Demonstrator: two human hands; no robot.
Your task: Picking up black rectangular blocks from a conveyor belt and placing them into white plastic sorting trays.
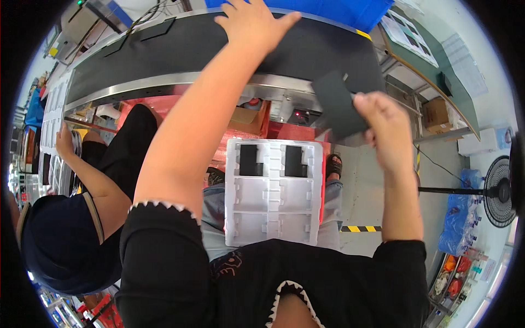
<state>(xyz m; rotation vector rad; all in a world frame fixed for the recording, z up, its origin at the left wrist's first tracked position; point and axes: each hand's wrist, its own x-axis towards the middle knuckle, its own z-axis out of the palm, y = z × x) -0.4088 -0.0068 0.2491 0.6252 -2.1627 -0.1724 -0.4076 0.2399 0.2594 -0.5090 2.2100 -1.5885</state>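
Note:
My left hand (pixel 254 26) reaches over the far side of a black conveyor belt (pixel 180 57), fingers spread, holding nothing. Pinched in my right hand (pixel 385 123) is a flat black panel (pixel 334 98), tilted and smeared by motion above the belt's near edge; whether it is one piece or two I cannot tell. A white plastic compartment tray (pixel 250 195) rests on my lap. Its two far compartments hold a black piece on the left (pixel 249 160) and another on the right (pixel 295 161). The nearer compartments show bare white plastic.
Two thin black panels lie at the belt's far left, one being this panel (pixel 158 29). A blue bin (pixel 339 13) stands behind the belt. To my left sits a co-worker (pixel 71 240) with a hand on white trays (pixel 53 109). A black fan (pixel 497 191) stands at right.

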